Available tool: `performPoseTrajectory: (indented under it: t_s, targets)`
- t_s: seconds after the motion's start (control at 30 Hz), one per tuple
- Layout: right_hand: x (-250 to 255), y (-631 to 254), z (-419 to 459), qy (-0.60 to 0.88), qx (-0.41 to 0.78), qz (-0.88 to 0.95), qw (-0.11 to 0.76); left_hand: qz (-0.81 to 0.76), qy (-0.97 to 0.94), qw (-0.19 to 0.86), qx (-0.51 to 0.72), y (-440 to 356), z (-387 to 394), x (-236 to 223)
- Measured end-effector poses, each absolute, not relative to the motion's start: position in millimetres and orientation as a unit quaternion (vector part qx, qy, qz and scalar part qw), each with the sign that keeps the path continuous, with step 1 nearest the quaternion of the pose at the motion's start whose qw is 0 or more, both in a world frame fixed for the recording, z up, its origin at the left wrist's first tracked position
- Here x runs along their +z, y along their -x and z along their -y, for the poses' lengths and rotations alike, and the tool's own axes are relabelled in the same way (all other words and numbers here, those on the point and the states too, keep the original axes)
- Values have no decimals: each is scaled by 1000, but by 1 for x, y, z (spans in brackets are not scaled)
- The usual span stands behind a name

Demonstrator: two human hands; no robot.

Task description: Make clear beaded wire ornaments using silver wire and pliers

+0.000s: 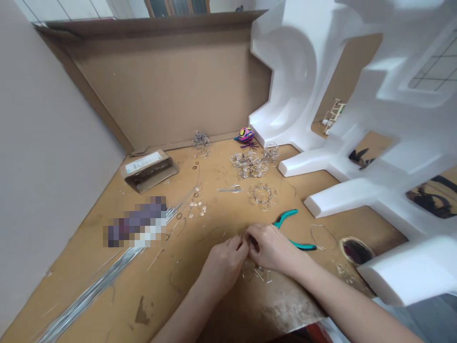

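Both hands, left (228, 257) and right (269, 245), pinch a wire piece (257, 273) at the table's near edge; pliers (303, 247) lie beside the right. Bare tabletop (200, 243) stretches leftward to a wire bundle (96, 290); cardboard (171, 85) and white foam (293, 71) wall the back and right.

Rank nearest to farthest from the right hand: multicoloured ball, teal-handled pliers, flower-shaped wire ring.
1. Teal-handled pliers, just beside the right hand.
2. Flower-shaped wire ring, beyond the hand.
3. Multicoloured ball, at the back.
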State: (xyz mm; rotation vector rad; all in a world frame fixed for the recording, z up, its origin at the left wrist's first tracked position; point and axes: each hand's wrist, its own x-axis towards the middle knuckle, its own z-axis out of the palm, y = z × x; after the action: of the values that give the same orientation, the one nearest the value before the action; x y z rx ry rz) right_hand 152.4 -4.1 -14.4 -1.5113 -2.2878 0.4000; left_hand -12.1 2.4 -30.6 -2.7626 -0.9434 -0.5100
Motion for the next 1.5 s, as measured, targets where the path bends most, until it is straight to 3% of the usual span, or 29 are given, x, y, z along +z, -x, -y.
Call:
performPoseTrajectory:
  t_s: [0.27,0.5,0.83,1.0,1.3,1.5]
  targets:
    - [-17,-153,3,530,151,813,190,358,916,83,-160,7,2,-30]
    - [-14,-157,1,525,158,811,206,320,933,16,-165,10,-3,-27]
    - [-8,-166,-6,489,247,777,310,404,843,-189,-300,12,-8,-26]
    - [-7,-164,-4,498,275,757,321,460,728,-374,-345,14,-9,-19]
    - [-8,-166,-7,517,298,731,331,485,585,-535,-368,16,-11,-5]
    - [-10,-165,-8,525,280,717,363,471,568,-580,-346,19,-10,-3]
